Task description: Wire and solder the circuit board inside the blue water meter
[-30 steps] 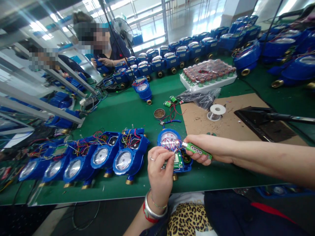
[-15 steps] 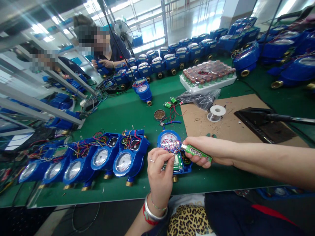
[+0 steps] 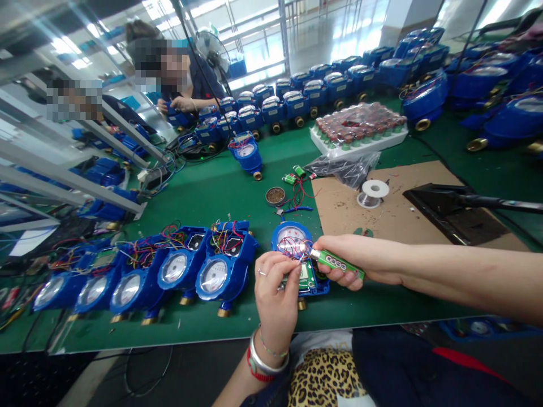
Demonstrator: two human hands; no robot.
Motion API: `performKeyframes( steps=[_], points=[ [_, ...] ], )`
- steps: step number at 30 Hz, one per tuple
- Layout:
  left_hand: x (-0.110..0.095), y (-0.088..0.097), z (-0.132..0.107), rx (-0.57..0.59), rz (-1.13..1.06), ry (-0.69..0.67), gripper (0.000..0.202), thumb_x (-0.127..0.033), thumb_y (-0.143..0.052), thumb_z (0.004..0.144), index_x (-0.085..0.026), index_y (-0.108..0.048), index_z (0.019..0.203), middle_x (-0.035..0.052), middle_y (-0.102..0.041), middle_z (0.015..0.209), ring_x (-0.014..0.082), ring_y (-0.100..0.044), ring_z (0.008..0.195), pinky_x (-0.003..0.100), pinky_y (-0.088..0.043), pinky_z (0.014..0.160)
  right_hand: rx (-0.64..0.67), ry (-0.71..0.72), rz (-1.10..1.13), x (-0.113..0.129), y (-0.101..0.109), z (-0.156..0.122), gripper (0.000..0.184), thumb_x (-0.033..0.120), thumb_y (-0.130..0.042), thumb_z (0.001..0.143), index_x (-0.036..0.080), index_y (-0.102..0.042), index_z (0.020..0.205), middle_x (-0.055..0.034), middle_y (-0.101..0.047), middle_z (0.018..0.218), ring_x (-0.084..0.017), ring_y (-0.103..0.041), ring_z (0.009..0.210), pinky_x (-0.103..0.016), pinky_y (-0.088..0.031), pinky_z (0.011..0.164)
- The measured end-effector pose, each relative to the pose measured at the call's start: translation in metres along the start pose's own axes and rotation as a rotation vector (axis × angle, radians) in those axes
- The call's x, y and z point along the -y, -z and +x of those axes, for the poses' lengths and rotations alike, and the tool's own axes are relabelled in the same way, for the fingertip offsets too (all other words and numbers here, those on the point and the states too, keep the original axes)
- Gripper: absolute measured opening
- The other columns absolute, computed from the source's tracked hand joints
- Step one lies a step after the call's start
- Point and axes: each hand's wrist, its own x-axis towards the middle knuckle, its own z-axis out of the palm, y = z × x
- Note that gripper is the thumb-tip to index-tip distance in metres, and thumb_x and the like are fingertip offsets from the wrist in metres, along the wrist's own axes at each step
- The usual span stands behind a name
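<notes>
My right hand (image 3: 343,265) is closed around a green lighter (image 3: 337,262), its metal end pointing left toward thin wires (image 3: 302,257). Those wires are pinched between the thumb and fingers of my left hand (image 3: 278,288), which wears a ring. Whether a flame burns at the lighter's tip I cannot tell. Beneath both hands lies a blue water meter (image 3: 276,232) with a round dial (image 3: 292,236) and a green circuit board (image 3: 309,278). My left fingers cover part of that board.
Several wired meters (image 3: 214,277) stand in a row on the left. Behind are a round tin (image 3: 275,196), small green batteries (image 3: 290,178), a solder spool (image 3: 375,189) on cardboard (image 3: 343,212), and a black tool (image 3: 449,206). A co-worker (image 3: 186,85) handles a meter across the table.
Both hands keep nearly the same place over the meter. The lighter's metal end has shifted very slightly left, and the view has moved a little.
</notes>
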Motion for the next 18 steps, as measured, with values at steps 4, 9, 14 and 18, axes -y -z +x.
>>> performKeyframes(
  steps=[4,9,14,18],
  points=[
    [0.000,0.000,0.000,0.003,-0.007,0.000,0.007,-0.012,-0.062,0.085,-0.019,-0.063,0.084,0.0019,-0.065,0.085,0.0178,-0.056,0.090,0.037,-0.045,0.087,-0.019,0.009,0.010,0.000,-0.001,0.000,0.036,0.036,-0.030,0.092,0.016,-0.044,0.066,0.0046,-0.035,0.053,-0.004,-0.025,0.039,-0.016,-0.018,0.037],
    [0.000,0.000,0.000,0.003,-0.001,0.005,0.008,-0.012,-0.062,0.085,-0.019,-0.063,0.084,0.0017,-0.064,0.086,0.0177,-0.056,0.092,0.036,-0.044,0.086,-0.003,-0.025,-0.008,0.000,-0.005,0.000,0.037,0.035,-0.028,0.092,0.015,-0.044,0.066,0.0053,-0.034,0.053,-0.004,-0.025,0.038,-0.016,-0.018,0.037],
    [0.000,0.000,0.001,0.001,-0.011,0.007,0.009,-0.011,-0.063,0.084,-0.019,-0.063,0.083,0.0010,-0.063,0.085,0.0172,-0.055,0.091,0.035,-0.044,0.086,-0.039,0.012,0.009,0.003,-0.003,0.001,0.039,0.036,-0.027,0.093,0.016,-0.044,0.065,0.0052,-0.034,0.052,-0.004,-0.024,0.038,-0.016,-0.017,0.037],
    [0.001,0.000,-0.001,-0.008,-0.012,0.052,0.007,-0.013,-0.061,0.086,-0.019,-0.061,0.083,0.0010,-0.062,0.086,0.0172,-0.055,0.092,0.034,-0.044,0.086,-0.144,0.108,-0.058,0.007,0.017,0.006,0.044,0.044,-0.028,0.095,0.017,-0.045,0.065,0.0041,-0.035,0.054,-0.005,-0.025,0.040,-0.017,-0.019,0.038]
  ],
)
